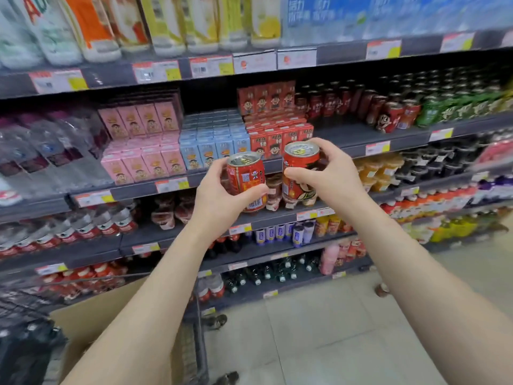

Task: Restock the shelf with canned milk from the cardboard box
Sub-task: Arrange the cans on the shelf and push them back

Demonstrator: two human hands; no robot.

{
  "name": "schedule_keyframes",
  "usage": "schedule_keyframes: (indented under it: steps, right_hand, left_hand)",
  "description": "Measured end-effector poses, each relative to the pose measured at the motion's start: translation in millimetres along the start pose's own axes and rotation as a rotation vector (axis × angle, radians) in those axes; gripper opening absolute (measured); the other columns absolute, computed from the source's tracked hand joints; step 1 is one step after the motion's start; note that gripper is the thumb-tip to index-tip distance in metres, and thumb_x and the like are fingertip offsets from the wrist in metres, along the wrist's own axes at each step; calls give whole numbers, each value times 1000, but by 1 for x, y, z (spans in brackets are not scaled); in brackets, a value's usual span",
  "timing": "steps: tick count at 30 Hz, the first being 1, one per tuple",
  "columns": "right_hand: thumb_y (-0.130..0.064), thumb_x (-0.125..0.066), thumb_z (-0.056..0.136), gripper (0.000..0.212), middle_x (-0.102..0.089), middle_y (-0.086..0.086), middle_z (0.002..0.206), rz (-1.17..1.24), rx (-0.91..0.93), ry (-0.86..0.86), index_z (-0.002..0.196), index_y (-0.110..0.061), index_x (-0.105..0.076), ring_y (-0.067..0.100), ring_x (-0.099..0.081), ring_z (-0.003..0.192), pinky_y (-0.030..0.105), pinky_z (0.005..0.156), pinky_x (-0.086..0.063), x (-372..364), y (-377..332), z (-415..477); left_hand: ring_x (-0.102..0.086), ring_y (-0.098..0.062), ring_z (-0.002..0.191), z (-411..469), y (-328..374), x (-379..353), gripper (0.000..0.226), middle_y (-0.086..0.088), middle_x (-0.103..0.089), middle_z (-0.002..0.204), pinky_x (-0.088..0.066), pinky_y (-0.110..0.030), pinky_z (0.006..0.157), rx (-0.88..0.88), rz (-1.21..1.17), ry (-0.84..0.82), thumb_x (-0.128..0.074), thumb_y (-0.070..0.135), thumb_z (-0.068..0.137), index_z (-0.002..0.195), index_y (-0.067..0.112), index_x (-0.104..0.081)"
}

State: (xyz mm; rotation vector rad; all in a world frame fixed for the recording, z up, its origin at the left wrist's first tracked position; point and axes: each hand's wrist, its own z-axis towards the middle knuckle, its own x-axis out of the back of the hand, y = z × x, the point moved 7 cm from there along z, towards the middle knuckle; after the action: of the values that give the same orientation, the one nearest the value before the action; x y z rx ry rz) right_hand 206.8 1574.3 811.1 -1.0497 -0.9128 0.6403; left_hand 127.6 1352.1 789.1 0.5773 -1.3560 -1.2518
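Note:
My left hand (219, 198) grips a red milk can (245, 180) upright, its barcode side facing me. My right hand (330, 173) grips a second red can (298, 169) with a cartoon figure on it, tilted slightly. Both cans are held in the air in front of the shelf (361, 136), below its level. On that shelf, red cans of the same kind (394, 116) stand at the right, with bare grey shelf in front of them. The cardboard box (91, 318) sits at the lower left, its inside hidden by my left forearm.
Red, blue and pink drink cartons (211, 140) fill the shelf left of the cans. Green cans (444, 109) stand further right. Bottles line the shelves above and below. A wire trolley (194, 343) carries the box. Tiled floor (319, 329) lies at the lower right.

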Motion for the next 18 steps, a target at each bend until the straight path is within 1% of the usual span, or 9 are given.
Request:
schedule_keyframes:
  steps: [2, 3, 4, 5, 8, 10, 13, 15, 18]
  right_hand:
    - [-35, -90, 71, 73, -68, -14, 119, 3, 12, -17, 135, -34, -55, -3, -68, 94, 19, 74, -59, 28, -2, 9]
    - [-33, -90, 71, 69, -69, -14, 116, 0, 20, -15, 132, -34, -57, -3, -69, 91, 19, 72, -59, 41, -2, 14]
    - [-31, -90, 71, 66, -70, -14, 113, -2, 24, -12, 129, -35, -58, -1, -69, 91, 21, 73, -59, 52, -2, 20]
    - [-30, -90, 72, 63, -71, -14, 111, 3, 22, -4, 126, -35, -59, 0, -70, 90, 24, 74, -60, 62, 1, 27]
    - [-26, -91, 71, 59, -72, -12, 107, 38, 3, 23, 121, -32, -61, 2, -71, 90, 30, 77, -62, 84, 15, 54]
    - [-26, -90, 72, 58, -72, -13, 108, 37, 9, 27, 122, -31, -61, 3, -71, 92, 30, 78, -62, 95, 23, 75]
    - [-26, -88, 74, 56, -68, -17, 109, 18, 4, 50, 122, -33, -60, -5, -66, 93, 15, 70, -56, 113, 39, 110]
    - [-25, -88, 74, 52, -69, -16, 108, 29, -11, 60, 118, -32, -61, -2, -66, 94, 16, 69, -54, 122, 53, 137]
    - [-24, -88, 74, 56, -67, -14, 111, 8, -36, 52, 122, -30, -60, 0, -63, 97, 18, 73, -52, 129, 74, 177]
  left_hand:
    - [-57, 20, 103, 9, 16, -24, 73, 29, -60, 120, -51, -13, 89, -15, 3, -10, -90, 49, 73, 133, 39, -48]
    - [-55, 25, 99, 16, 22, -35, 71, 31, -58, 117, -48, -6, 83, -22, 2, -14, -90, 47, 75, 131, 41, -47]
    - [-54, 27, 97, 23, 29, -45, 70, 31, -58, 115, -47, -3, 79, -29, -2, -17, -90, 45, 76, 130, 41, -46]
    - [-56, 25, 98, 31, 34, -55, 70, 30, -60, 117, -48, -4, 78, -37, 0, -21, -90, 46, 75, 131, 39, -48]
    - [-59, 12, 110, 57, 46, -81, 83, 24, -62, 128, -47, -12, 83, -69, 11, -39, -91, 51, 72, 142, 36, -50]
    - [-58, 9, 113, 78, 50, -98, 88, 22, -60, 132, -46, -13, 85, -88, 20, -47, -91, 53, 71, 146, 36, -47]
    - [-59, 14, 106, 113, 56, -126, 82, 24, -62, 126, -48, -6, 76, -108, 13, -68, -92, 48, 71, 141, 37, -50]
    - [-61, 16, 103, 137, 58, -142, 77, 26, -64, 122, -50, -6, 77, -109, 6, -83, -93, 44, 71, 136, 39, -53]
    - [-60, 18, 102, 170, 55, -160, 70, 27, -65, 117, -48, -6, 77, -119, 23, -92, -94, 39, 71, 129, 42, -55]
